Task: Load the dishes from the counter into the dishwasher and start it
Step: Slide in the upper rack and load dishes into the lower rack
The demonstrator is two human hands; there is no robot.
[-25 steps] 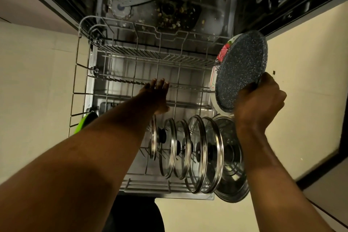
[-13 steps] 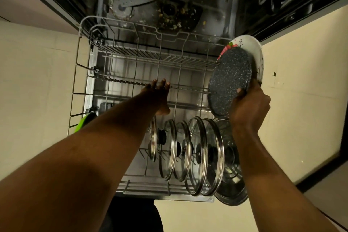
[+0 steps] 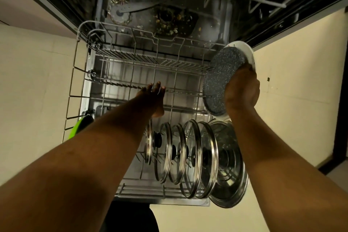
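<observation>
The right hand (image 3: 242, 88) grips two stacked plates by their lower rims, a speckled grey plate (image 3: 220, 77) in front of a white plate (image 3: 246, 51), on edge at the lower rack's (image 3: 79, 73) right side. The left hand (image 3: 154, 98) lies straight-fingered against the tines, holding nothing. The plates are judged rigid, breakable and possibly slick, so a rim grip is advised.

Grey speckled plate (image 3: 221, 79), matt and grainy; glossy white plate (image 3: 247, 52) behind it. Glass lids (image 3: 190, 158) rimmed in shiny steel. Coated wire rack (image 3: 131, 62). Polished ribbed metal lid (image 3: 231, 171).
</observation>
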